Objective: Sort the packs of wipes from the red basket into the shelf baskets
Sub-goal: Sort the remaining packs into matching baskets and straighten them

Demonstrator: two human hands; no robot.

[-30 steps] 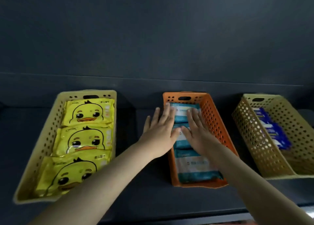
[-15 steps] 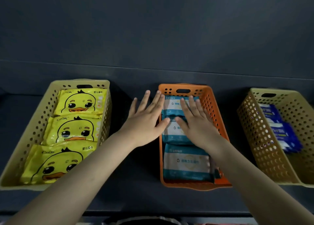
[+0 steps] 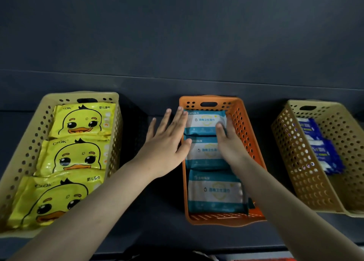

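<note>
Head view: three perforated baskets stand in a row on a dark shelf point(image 3: 157, 217). The orange basket point(image 3: 248, 134) in the middle holds three teal-and-white packs of wipes point(image 3: 213, 191) lying flat in a line from back to front.

The left hand point(image 3: 167, 144) lies palm down over this basket's left rim. Its grip is wide, its fingers straight and spread, and its fingertips reach the back pack's left edge.

The right hand point(image 3: 230, 142) is inside the basket on the right side. Its fingers lie straight between the packs and the wall, its thumb rests on the back pack, and its grip holds nothing.

The left yellow basket point(image 3: 29, 142) holds three yellow duck packs point(image 3: 78, 123). The right yellow basket point(image 3: 295, 162) holds blue packs point(image 3: 323, 154).
</note>
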